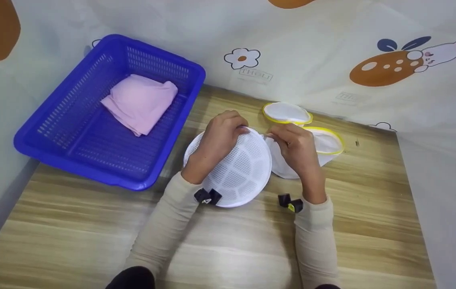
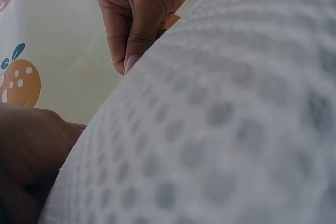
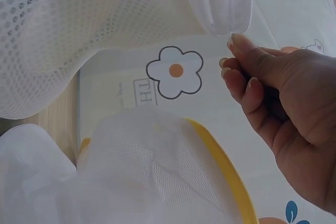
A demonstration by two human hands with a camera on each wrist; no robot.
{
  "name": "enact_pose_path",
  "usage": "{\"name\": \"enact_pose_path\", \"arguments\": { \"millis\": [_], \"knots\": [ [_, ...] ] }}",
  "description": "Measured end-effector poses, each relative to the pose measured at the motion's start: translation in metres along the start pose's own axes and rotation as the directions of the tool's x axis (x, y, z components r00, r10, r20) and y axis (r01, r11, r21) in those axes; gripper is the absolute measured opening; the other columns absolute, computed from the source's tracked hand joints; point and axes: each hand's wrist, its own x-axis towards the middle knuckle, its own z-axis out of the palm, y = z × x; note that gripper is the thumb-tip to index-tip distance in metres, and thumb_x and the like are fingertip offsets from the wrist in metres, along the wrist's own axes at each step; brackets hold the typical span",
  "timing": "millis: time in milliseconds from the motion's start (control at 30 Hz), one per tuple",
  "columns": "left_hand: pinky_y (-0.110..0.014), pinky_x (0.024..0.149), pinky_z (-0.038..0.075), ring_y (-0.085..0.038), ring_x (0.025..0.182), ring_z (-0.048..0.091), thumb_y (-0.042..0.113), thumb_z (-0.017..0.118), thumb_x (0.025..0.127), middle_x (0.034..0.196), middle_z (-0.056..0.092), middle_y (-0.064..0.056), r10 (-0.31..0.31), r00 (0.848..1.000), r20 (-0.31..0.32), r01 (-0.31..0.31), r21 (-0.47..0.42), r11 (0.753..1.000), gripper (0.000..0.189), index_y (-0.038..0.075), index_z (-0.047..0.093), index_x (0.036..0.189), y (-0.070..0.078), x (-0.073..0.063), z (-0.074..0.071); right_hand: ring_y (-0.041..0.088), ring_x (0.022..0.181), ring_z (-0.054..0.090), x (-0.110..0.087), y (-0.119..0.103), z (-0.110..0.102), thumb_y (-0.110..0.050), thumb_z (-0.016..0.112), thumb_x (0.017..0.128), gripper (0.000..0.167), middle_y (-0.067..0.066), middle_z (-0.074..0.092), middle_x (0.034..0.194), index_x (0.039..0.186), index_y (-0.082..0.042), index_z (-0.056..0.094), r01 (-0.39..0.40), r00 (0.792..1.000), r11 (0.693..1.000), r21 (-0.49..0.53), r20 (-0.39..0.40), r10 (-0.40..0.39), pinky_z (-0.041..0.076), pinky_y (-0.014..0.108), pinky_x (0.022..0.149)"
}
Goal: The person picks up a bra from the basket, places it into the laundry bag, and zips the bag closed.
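Observation:
A round white mesh laundry bag (image 1: 248,172) is held up above the table, its honeycomb netting facing the head camera. My left hand (image 1: 222,134) grips the upper rim, fingers curled over it; in the left wrist view the netting covers part of that hand (image 2: 31,150). On the right side, my right hand (image 1: 294,146) pinches a small bit at the bag's edge between thumb and forefinger. The right wrist view has these fingertips (image 3: 239,43) at the end of a white band on the bag; what exactly they pinch is too small to tell.
Two white mesh pouches with yellow trim, a farther one (image 1: 286,112) and a nearer one (image 1: 326,142), lie behind the right hand. A blue plastic basket (image 1: 91,170) at the left contains a folded pink cloth (image 1: 141,102). A patterned sheet (image 1: 312,56) borders the wooden tabletop (image 1: 232,249).

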Motion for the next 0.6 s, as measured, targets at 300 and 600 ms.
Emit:
{"name": "enact_pose_path", "arguments": {
  "millis": [300,600],
  "knots": [
    [-0.031,0.073,0.05,-0.021,0.077,0.065,0.009,0.073,0.082,0.079,0.068,-0.007,-0.092,0.996,-0.017,0.092,-0.037,0.995,0.005,0.004,0.073,0.08,-0.0048,0.0007,-0.0012,0.019,0.073,0.063,-0.0003,0.0,0.0026,-0.002,0.074,0.081,0.004,0.004,0.069,0.08,0.083,-0.005,0.074,-0.005,1.0,1.0,0.021,0.03,0.004,0.051,0.033,0.062],
    [-0.033,0.075,0.05,-0.022,0.079,0.066,0.011,0.073,0.082,0.081,0.07,-0.007,-0.141,0.99,0.006,0.142,-0.036,0.989,0.009,0.003,0.073,0.08,-0.006,0.0053,-0.0031,0.02,0.077,0.066,-0.0011,0.0002,-0.0005,-0.002,0.074,0.08,0.006,0.005,0.07,0.082,0.086,-0.003,0.075,-0.017,0.999,1.0,0.005,0.039,0.017,0.053,0.034,0.065]
  ]
}}
